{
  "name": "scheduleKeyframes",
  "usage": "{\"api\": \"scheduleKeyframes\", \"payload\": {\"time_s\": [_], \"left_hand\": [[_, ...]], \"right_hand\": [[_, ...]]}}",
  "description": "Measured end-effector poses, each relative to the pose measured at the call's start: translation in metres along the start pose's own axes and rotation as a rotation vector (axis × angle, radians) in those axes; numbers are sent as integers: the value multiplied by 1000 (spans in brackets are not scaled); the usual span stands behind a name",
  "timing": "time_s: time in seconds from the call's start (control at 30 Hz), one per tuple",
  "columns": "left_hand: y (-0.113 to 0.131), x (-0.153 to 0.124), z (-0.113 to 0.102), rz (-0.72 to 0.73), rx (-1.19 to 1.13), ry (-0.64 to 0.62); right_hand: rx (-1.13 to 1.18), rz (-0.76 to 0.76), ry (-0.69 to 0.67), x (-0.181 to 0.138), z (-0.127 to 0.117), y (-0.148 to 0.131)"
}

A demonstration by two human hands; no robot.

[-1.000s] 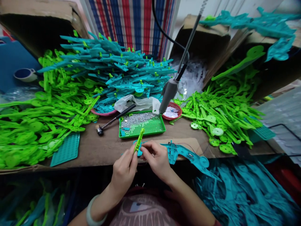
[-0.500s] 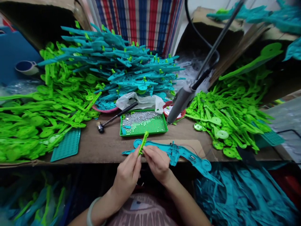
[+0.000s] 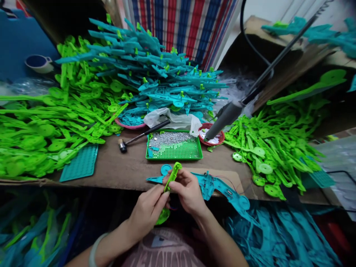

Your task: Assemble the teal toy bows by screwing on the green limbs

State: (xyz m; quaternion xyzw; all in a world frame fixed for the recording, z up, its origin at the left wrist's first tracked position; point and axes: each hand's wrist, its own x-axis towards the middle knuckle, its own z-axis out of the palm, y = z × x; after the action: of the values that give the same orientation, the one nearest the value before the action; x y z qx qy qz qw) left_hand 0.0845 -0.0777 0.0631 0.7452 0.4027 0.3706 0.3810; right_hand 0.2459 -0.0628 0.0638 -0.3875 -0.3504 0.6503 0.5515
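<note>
My left hand and my right hand meet at the table's near edge, both closed on a small green plastic part that stands tilted between the fingertips. A round green piece shows under my left fingers. Just beyond the hands lies a long teal plastic piece with thin wires on it, flat on a cardboard sheet. A green tray with small silver screws sits behind it.
Heaps of green parts lie left and right, and a stack of teal parts at the back. A small hammer, a red dish and a hanging grey power screwdriver stand near the tray. Teal pieces fill the lower right.
The view has shifted left and down. My hands have drawn the green part slightly nearer to me, off the teal piece, and a round green piece now shows under my left hand.
</note>
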Motion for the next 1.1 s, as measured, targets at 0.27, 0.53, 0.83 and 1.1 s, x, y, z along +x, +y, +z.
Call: {"api": "scheduleKeyframes", "payload": {"time_s": [0.27,0.53,0.83,1.1], "left_hand": [[-20,45,-74,-352,-226,-23],[-62,40,-84,-694,-712,395],[-61,50,-61,-1005,-737,-13],[-66,46,-53,-1000,-792,29]], "right_hand": [[-342,-133,-237,73,14,-35],[-795,-162,-246,25,-81,4],[-977,-312,-547,13,-104,-12],[-1028,-402,-615,30,-122,-24]]}}
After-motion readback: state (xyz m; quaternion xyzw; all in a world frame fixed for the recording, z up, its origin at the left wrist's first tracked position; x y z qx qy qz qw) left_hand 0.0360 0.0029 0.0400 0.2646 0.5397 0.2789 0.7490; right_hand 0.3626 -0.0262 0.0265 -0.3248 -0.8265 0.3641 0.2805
